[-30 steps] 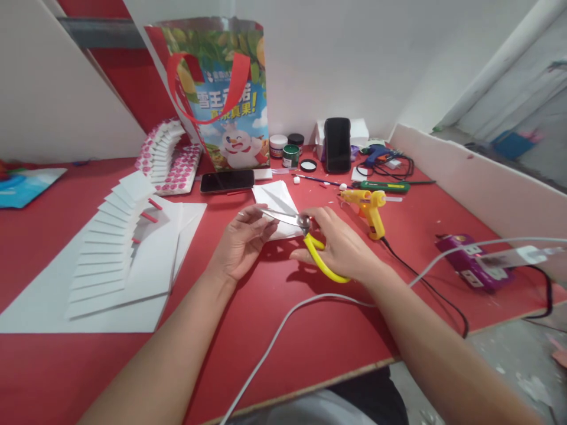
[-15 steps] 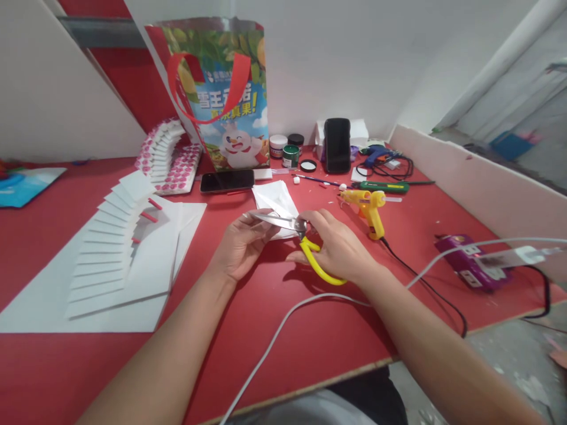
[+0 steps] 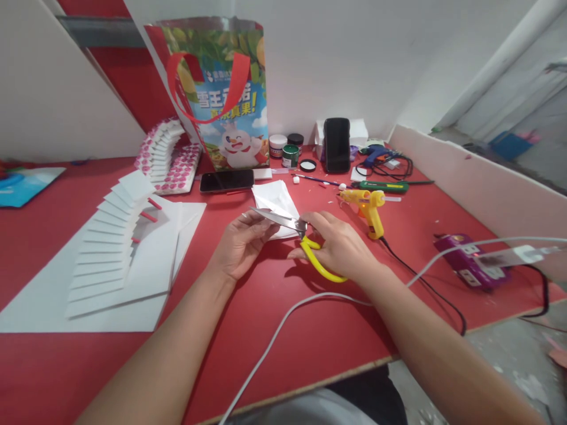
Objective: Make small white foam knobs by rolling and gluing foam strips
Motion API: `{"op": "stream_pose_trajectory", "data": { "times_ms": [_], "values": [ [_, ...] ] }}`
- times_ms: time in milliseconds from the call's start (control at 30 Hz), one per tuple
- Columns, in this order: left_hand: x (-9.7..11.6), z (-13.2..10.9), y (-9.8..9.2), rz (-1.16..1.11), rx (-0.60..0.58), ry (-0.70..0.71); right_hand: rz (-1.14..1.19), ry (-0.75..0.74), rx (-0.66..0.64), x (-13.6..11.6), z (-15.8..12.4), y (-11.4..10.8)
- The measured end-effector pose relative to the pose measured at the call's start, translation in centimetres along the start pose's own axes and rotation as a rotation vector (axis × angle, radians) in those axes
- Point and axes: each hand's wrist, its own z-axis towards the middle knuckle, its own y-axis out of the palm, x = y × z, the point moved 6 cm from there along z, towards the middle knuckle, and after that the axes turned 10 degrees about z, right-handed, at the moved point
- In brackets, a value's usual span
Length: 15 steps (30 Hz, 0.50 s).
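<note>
The yellow glue gun point(image 3: 367, 203) lies on the red bench point(image 3: 261, 360), and the scissors point(image 3: 303, 227) are held up to its left, a little nearer the person. The right hand point(image 3: 343, 245), between the glue gun and the scissors, is closed around the yellow handles, with its fingers bent forward beside the pivot and its thumb on the near side. The blades point leftward, away from the glue gun, and reach over the fingertips of the left hand point(image 3: 243, 242). That hand, farther left of the glue gun, is half curled, its thumb brought in toward the forefinger right under the blades; whether a small piece is pinched there cannot be told.

Folded white paper point(image 3: 273, 192) lies left of the glue gun, partly hidden by the scissors and the left fingers. Well to the glue gun's left, a fanned row of white strips point(image 3: 104, 236) rests on white boards point(image 3: 153, 262). Just behind the glue gun is a green-handled tool point(image 3: 383, 187); farther back and to its left a black phone point(image 3: 336, 144) leans upright, with a green jar point(image 3: 290, 157) beyond it on the same side. To the glue gun's right, nearer the person, sits a purple block point(image 3: 469, 260).
</note>
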Motion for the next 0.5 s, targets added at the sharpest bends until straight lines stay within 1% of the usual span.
{"op": "stream_pose_trajectory", "data": {
  "times_ms": [167,333,400,500],
  "values": [
    [0.06,0.01,-0.02,0.014,0.014,0.007,-0.016,-0.015,0.019,0.02,-0.11,-0.21],
    [-0.12,0.11,-0.24,0.008,0.019,-0.002,0.019,-0.036,0.045,-0.04,-0.17,-0.27],
    [-0.17,0.11,-0.3,-0.003,0.017,-0.014,0.056,-0.02,0.065,0.06,-0.11,-0.39],
    [-0.09,0.04,-0.16,-0.012,-0.005,-0.024,0.135,0.049,0.107,0.56,0.03,-0.8]
  ]
}}
